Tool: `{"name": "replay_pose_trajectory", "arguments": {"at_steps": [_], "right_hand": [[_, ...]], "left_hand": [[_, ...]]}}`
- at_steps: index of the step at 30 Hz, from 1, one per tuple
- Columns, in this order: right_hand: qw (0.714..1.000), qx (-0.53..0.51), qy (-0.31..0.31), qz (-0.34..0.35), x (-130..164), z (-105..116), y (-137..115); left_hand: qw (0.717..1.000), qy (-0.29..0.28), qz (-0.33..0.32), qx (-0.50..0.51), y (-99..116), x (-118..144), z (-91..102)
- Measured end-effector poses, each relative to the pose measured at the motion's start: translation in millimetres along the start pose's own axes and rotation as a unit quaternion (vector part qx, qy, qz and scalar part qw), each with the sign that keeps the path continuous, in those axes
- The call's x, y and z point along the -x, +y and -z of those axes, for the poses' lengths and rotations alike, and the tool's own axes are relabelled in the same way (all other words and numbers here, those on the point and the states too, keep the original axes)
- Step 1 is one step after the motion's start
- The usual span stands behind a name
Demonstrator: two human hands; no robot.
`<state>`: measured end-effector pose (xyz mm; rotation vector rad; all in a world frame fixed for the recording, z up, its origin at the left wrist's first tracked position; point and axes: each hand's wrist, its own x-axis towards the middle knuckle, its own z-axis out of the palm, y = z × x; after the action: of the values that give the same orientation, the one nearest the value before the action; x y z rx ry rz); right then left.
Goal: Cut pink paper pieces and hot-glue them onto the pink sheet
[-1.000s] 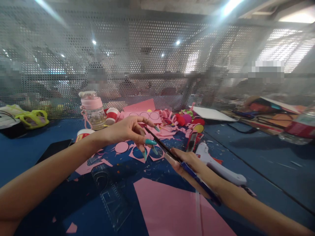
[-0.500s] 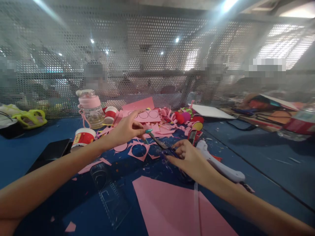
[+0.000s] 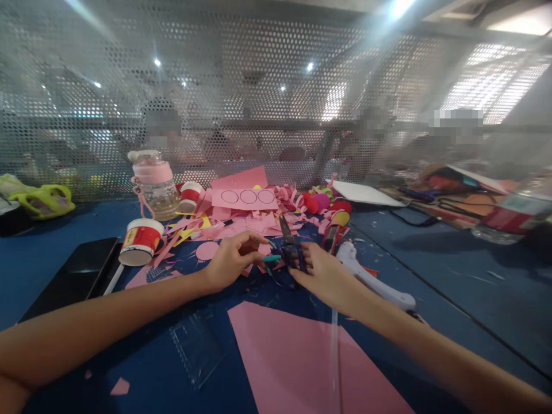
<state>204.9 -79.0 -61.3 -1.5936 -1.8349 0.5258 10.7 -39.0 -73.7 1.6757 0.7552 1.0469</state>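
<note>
My right hand (image 3: 317, 267) is closed around the dark handles of a pair of scissors (image 3: 286, 231), whose blades point away over pink scraps. Beside the handles is my left hand (image 3: 237, 259), its teal-nailed thumb and finger bent toward each other. Whether a small thing sits between those fingertips is too blurred to tell. A pink paper circle (image 3: 207, 251) lies left of this hand. Below both hands is a large pink paper sheet (image 3: 276, 351), crossed by a clear strip. A transparent stencil ruler (image 3: 196, 345) lies partly under my left forearm.
Behind the hands are pink scraps, a strip with drawn circles (image 3: 248, 198) and pompoms (image 3: 321, 201). A bottle (image 3: 153, 190), paper cup (image 3: 141, 241) and black phone (image 3: 77, 270) stand or lie left. Right are a white glue gun (image 3: 375, 279) and a red-labelled bottle (image 3: 509, 215).
My left hand has come down from the scissors' blade tips to beside the handles. The scissors have turned so their blades point away from me. The cut-out pink frame is now mostly hidden.
</note>
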Motion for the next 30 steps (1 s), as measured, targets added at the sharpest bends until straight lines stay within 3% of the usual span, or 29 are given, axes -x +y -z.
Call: {"name": "replay_pose_trajectory", "arguments": {"at_steps": [4,7,10,13,15,18,20,23,27,30], "right_hand": [[0.961,0.273,0.047,0.013,-2.1,5.3,-20.9],[0.937,0.329,0.085,0.083,-3.2,2.8,-32.0],[0.962,0.212,0.096,0.141,-7.1,-6.9,-40.0],[0.992,-0.054,0.03,0.109,-16.0,-26.2,-48.5],[0.962,-0.262,-0.023,0.069,-22.8,-41.5,-53.9],[0.898,-0.437,-0.051,0.019,-30.0,-58.7,-58.3],[0.873,-0.484,-0.05,0.005,-31.6,-63.4,-57.4],[0.861,-0.506,-0.046,0.011,-31.0,-63.4,-52.4],[0.848,-0.523,-0.081,-0.012,-30.2,-60.9,-47.5],[0.831,-0.543,-0.114,-0.034,-30.3,-60.0,-46.8]], "left_hand": [[0.999,0.029,-0.015,-0.02,2.0,2.2,0.9],[0.997,0.053,-0.04,-0.046,3.3,1.1,3.0],[0.993,0.072,-0.081,-0.054,2.4,0.5,5.2],[0.984,0.1,-0.118,-0.084,1.2,0.7,7.8],[0.976,0.118,-0.139,-0.118,1.1,0.7,9.5],[0.966,0.13,-0.16,-0.154,1.5,0.5,11.0],[0.963,0.119,-0.169,-0.172,1.7,0.5,10.7],[0.958,0.115,-0.173,-0.199,1.6,1.5,8.6],[0.948,0.173,-0.142,-0.227,0.4,3.4,6.0],[0.924,0.139,-0.156,-0.319,-0.4,3.9,6.6]]}}
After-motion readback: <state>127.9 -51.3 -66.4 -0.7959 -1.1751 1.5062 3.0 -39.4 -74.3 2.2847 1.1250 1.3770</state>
